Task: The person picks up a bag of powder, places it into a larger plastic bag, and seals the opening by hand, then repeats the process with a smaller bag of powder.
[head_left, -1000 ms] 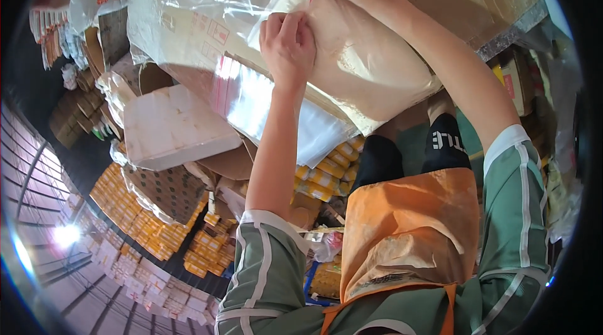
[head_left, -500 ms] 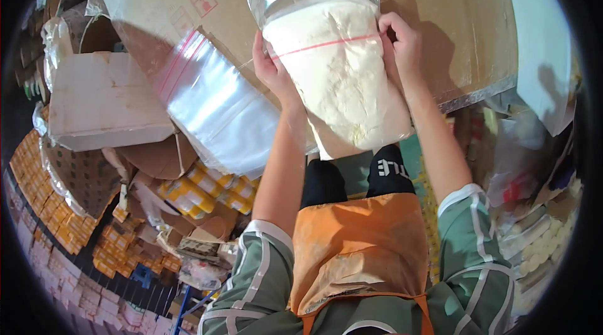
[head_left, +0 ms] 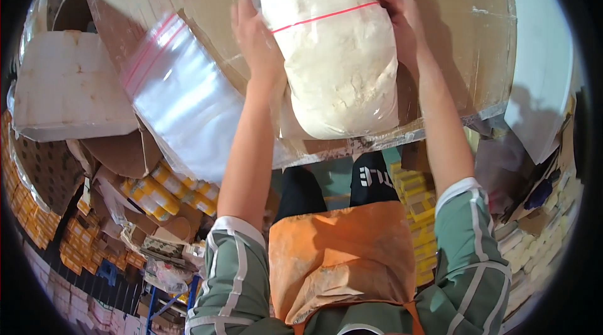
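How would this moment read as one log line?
left hand: grips bag side | right hand: grips other side | powder bag: upright on cardboard sheet | empty bags: beside

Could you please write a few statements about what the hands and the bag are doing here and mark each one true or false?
1. Both hands grip the clear bag of white powder from its sides. True: the left hand is on one side, the right hand on the other.
2. The bag is empty. False: it bulges with pale powder.
3. A red line crosses the bag's upper part. True.
4. The empty zip bags lie under the right hand. False: they lie beside the left forearm, on the cardboard sheet.
5. The person wears a blue apron. False: the apron is orange.
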Available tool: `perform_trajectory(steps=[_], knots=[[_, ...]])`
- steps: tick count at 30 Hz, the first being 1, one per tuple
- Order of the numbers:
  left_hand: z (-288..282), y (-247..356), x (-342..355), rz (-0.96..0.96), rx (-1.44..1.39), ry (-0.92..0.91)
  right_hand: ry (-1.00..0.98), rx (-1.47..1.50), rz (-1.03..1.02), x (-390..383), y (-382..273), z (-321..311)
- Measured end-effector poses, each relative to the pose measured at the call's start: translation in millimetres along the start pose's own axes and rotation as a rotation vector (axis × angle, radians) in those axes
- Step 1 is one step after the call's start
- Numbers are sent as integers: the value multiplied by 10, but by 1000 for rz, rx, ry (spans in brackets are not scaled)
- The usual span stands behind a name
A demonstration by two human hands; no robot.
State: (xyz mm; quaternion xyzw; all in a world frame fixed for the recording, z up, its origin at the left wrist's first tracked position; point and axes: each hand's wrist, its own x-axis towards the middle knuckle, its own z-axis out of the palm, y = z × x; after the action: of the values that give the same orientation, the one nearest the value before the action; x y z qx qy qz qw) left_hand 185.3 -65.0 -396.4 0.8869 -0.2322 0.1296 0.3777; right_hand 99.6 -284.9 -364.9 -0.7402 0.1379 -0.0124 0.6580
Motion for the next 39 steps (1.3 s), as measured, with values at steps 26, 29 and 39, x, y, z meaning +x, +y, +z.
perform_trajectory(steps=[26, 29, 39], knots=[[-504, 393, -184, -673, -455, -55, 225, -808, -307, -474, 55, -232], [-604, 365, -402, -266, -35, -175, 231, -692, -174, -787, -8, -85], [-386, 563, -843, -605, -401, -119, 425, -606, 124, -683, 165, 571]])
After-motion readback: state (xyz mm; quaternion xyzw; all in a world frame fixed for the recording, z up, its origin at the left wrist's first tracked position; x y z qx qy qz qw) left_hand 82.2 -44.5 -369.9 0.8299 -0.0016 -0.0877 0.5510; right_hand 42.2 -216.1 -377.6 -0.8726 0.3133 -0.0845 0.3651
